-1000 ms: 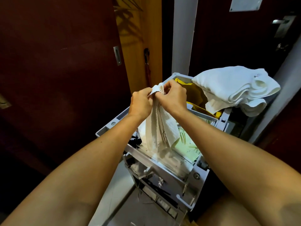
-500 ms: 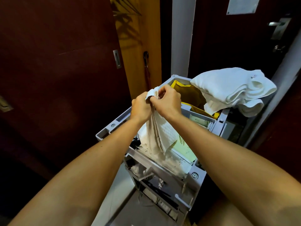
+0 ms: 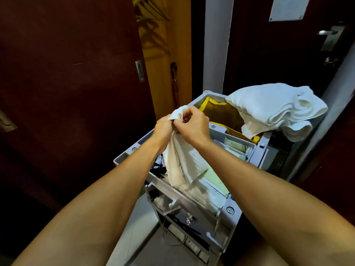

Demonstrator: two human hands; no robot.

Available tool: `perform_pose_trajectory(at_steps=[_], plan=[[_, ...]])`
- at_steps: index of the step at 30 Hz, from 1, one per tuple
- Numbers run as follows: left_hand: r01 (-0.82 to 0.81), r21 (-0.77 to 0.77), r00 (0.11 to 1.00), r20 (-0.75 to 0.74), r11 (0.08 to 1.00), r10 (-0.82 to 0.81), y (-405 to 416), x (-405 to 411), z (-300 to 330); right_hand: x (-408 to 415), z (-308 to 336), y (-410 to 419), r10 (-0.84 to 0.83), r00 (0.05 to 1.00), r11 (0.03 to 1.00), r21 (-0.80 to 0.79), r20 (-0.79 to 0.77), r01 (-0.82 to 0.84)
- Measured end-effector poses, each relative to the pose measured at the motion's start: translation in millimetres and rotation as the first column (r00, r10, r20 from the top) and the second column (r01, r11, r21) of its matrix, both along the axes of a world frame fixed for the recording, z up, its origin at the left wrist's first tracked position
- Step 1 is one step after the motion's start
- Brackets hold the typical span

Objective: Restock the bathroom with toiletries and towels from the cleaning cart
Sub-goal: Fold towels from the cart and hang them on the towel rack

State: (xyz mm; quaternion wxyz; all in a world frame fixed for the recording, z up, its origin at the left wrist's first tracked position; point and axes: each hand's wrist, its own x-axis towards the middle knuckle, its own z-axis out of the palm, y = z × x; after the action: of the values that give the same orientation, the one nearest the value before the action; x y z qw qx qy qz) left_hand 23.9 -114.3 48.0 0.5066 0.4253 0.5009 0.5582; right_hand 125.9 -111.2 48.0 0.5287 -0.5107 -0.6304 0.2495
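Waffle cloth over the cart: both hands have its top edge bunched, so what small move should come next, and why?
Probably lift it straight up. Both the left hand and the right hand pinch the top of the waffle cloth, but its lower end still lies in the cart top tray on other items. Raising it until the hem hangs free would keep it from dragging them out.

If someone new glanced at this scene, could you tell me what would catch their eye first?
First, the left hand and right hand pinching the top edge of a beige waffle-weave cloth above the grey cleaning cart. Next, the heap of white towels at the cart's far right corner, beside a yellow bag.
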Motion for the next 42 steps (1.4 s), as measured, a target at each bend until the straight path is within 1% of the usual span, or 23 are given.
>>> perform_pose_trajectory(at_steps=[1, 2, 3, 5, 7, 10, 12, 14, 16, 19, 22, 25, 26, 29, 31, 33, 35, 37, 38, 39, 40, 41, 42], plan=[[0.041, -0.022, 0.991, 0.129, 0.999, -0.038, -1, -1, 0, 0, -2, 2, 0.017, 1.0, 1.0, 0.004, 0.004, -0.017], [0.095, -0.033, 0.971, 0.225, 0.995, -0.085, -3, -2, 0, 0, -3, 3, 0.036, 0.999, 0.999, 0.005, 0.016, -0.036], [0.147, -0.035, 0.95, 0.282, 0.989, -0.131, -4, -3, 0, 1, -5, 4, 0.055, 0.998, 0.998, 0.004, 0.024, -0.055], [0.207, -0.03, 0.932, 0.309, 0.978, -0.188, -4, -4, 2, 2, -8, 6, 0.085, 0.996, 0.996, -0.014, 0.018, -0.085], [0.194, -0.046, 0.954, 0.241, 0.98, -0.178, -3, -2, 4, 3, -11, 6, 0.123, 0.992, 0.991, -0.041, -0.022, -0.124], [0.049, -0.054, 0.998, 0.047, 0.997, -0.046, 0, 1, 4, 2, -13, 5, 0.19, 0.973, 0.972, -0.117, -0.128, -0.205], [-0.015, -0.052, 1.0, -0.014, 0.999, 0.015, 1, 2, 1, 0, -11, 6, 0.17, 0.978, 0.971, -0.151, -0.122, -0.187], [0.001, -0.06, 0.999, -0.039, 0.998, -0.004, 2, 2, 1, -1, -11, 7, 0.15, 0.982, 0.974, -0.151, -0.112, -0.166], [0.034, -0.067, 0.999, -0.031, 0.997, -0.036, 2, 3, 1, -1, -12, 8, 0.155, 0.98, 0.973, -0.151, -0.126, -0.174], [0.057, -0.062, 0.996, -0.06, 0.996, -0.061, -1, 4, 0, -1, -13, 9, 0.138, 0.976, 0.964, -0.202, -0.166, -0.171], [0.09, -0.016, 0.984, -0.152, 0.996, -0.091, -4, 6, -3, -2, -11, 10, 0.099, 0.976, 0.953, -0.263, -0.196, -0.149], [0.061, -0.002, 0.974, -0.218, 0.998, -0.06, -6, 9, -2, -5, -10, 11, 0.071, 0.982, 0.945, -0.303, -0.176, -0.123], [0.052, -0.005, 0.964, -0.262, 0.999, -0.051, -5, 9, -2, -5, -11, 13, 0.061, 0.983, 0.943, -0.312, -0.174, -0.114], [0.07, 0.015, 0.879, -0.473, 0.997, -0.055, -4, 6, -2, -3, -13, 17, 0.019, 0.986, 0.945, -0.318, -0.168, -0.073], [0.065, 0.027, 0.869, -0.493, 0.998, -0.043, -4, 3, -3, -1, -14, 16, 0.006, 0.986, 0.957, -0.286, -0.166, -0.054], [0.015, 0.019, 0.861, -0.509, 1.0, -0.003, -1, 2, -3, -2, -14, 12, 0.001, 0.989, 0.974, -0.224, -0.148, -0.035], [-0.137, 0.006, 0.818, -0.563, 0.991, 0.117, 3, 2, 0, -1, -13, 10, -0.075, 0.993, 0.99, -0.122, -0.087, 0.064], [-0.376, -0.029, 0.774, -0.56, 0.926, 0.296, 8, -5, 6, 9, -7, 12, -0.255, 0.964, 0.967, -0.02, -0.068, 0.254], [-0.471, -0.051, 0.76, -0.53, 0.881, 0.375, 10, -12, 9, 18, -3, 14, -0.338, 0.938, 0.94, 0.013, -0.079, 0.34], [-0.531, -0.067, 0.749, -0.504, 0.845, 0.431, 12, -19, 12, 26, 1, 16, -0.395, 0.915, 0.917, 0.026, -0.083, 0.398], [-0.558, -0.08, 0.744, -0.49, 0.826, 0.455, 13, -24, 14, 33, 3, 17, -0.421, 0.904, 0.905, 0.028, -0.071, 0.424], [-0.561, -0.088, 0.745, -0.487, 0.824, 0.455, 14, -26, 16, 36, 4, 16, -0.413, 0.91, 0.91, 0.033, -0.05, 0.414], [-0.542, -0.084, 0.751, -0.494, 0.836, 0.438, 14, -25, 17, 35, 4, 15, -0.367, 0.93, 0.929, 0.042, -0.027, 0.368]])
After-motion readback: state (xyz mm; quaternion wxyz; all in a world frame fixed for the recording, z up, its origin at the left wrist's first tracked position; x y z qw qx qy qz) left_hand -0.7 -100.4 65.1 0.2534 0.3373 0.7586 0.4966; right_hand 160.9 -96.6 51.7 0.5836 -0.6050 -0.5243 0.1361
